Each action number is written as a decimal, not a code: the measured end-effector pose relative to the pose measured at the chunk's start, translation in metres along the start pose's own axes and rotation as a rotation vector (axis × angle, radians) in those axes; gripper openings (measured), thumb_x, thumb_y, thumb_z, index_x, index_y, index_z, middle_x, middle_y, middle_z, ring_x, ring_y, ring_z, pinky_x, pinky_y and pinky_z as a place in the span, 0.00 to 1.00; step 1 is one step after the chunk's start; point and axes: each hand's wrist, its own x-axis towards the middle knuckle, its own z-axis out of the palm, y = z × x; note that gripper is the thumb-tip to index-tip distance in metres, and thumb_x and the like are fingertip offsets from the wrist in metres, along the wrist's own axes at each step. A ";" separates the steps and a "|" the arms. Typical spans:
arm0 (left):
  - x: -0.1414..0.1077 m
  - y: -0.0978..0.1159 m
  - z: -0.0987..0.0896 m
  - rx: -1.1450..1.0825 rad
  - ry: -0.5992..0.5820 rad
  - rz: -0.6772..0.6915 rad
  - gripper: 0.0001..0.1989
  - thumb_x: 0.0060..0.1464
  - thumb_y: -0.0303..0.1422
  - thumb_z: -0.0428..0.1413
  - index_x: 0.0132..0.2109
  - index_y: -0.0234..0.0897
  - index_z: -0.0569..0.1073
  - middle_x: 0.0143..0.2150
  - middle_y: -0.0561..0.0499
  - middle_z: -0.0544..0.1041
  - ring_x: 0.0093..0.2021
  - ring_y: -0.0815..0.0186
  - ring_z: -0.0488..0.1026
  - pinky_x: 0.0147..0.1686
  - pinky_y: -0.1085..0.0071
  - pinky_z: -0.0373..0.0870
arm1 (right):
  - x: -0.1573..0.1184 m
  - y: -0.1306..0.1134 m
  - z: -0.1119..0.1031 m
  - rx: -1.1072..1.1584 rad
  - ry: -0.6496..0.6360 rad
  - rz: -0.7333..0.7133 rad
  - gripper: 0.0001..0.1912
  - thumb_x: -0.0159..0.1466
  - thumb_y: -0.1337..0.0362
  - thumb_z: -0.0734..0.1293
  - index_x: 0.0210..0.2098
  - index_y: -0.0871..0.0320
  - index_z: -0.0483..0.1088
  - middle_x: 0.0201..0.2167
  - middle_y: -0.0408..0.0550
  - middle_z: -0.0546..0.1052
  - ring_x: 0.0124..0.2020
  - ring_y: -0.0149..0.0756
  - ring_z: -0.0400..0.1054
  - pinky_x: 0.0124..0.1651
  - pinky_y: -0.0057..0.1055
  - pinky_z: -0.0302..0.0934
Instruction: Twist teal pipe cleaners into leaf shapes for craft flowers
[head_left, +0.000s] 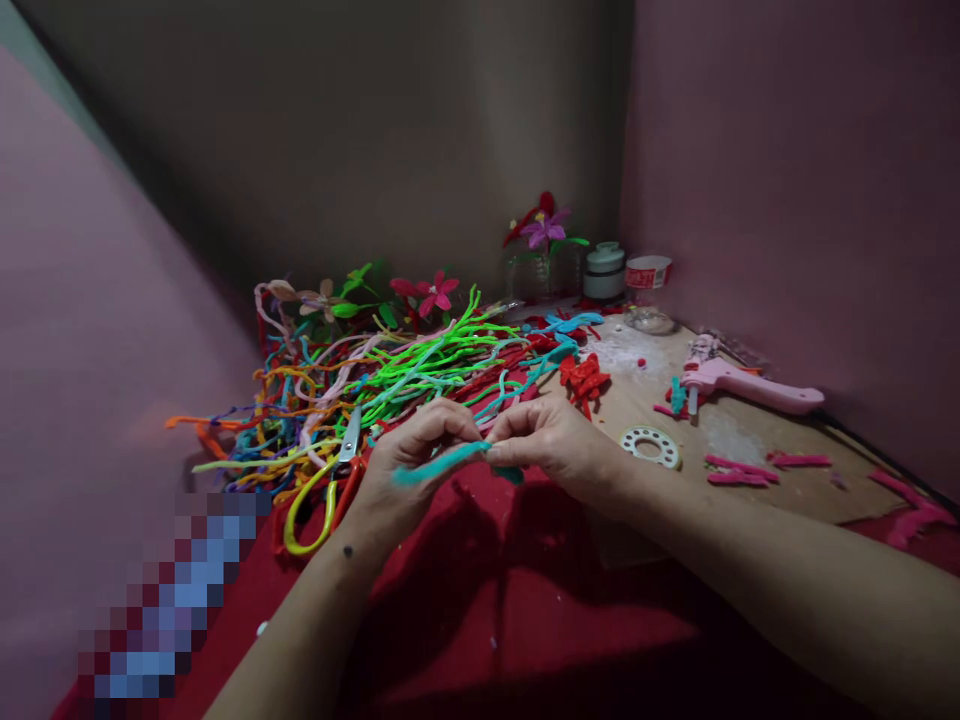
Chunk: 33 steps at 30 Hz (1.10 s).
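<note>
A teal fuzzy pipe cleaner (442, 464) is held between my two hands above the red cloth. My left hand (412, 455) is closed on it, and one end slants down across the palm, slightly blurred. My right hand (551, 440) pinches the same pipe cleaner near its middle, fingertips almost touching those of my left hand. A short teal part shows below the right fingers. Left of my left hand lie scissors (324, 505) with yellow and orange handles.
Behind my hands spreads a heap of coloured pipe cleaners (420, 360). On the brown board (675, 375) lie a pink glue gun (757, 385), a white ring with holes (651, 448) and red pieces (583, 380). Fuzzy flowers (545, 228) and a jar (604, 272) stand at the back.
</note>
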 end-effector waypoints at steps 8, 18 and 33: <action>-0.001 -0.006 0.008 -0.219 -0.067 -0.461 0.09 0.47 0.35 0.55 0.26 0.33 0.68 0.21 0.56 0.64 0.23 0.73 0.60 0.25 0.76 0.56 | -0.006 0.005 0.008 -0.526 0.133 -0.182 0.06 0.51 0.71 0.63 0.18 0.62 0.65 0.16 0.40 0.64 0.20 0.25 0.55 0.25 0.26 0.50; 0.005 -0.009 0.008 -0.188 -0.024 -0.466 0.10 0.51 0.36 0.52 0.27 0.35 0.63 0.17 0.57 0.65 0.19 0.74 0.60 0.22 0.76 0.56 | 0.003 0.016 0.002 -0.520 0.105 -0.146 0.06 0.54 0.67 0.61 0.24 0.62 0.67 0.21 0.43 0.68 0.23 0.27 0.59 0.28 0.24 0.54; -0.001 -0.012 0.013 0.574 0.075 0.077 0.04 0.50 0.30 0.53 0.32 0.37 0.72 0.27 0.50 0.72 0.28 0.69 0.68 0.31 0.74 0.61 | 0.004 0.012 0.000 -0.645 0.183 -0.123 0.08 0.51 0.69 0.61 0.17 0.61 0.64 0.14 0.39 0.61 0.19 0.24 0.53 0.24 0.24 0.47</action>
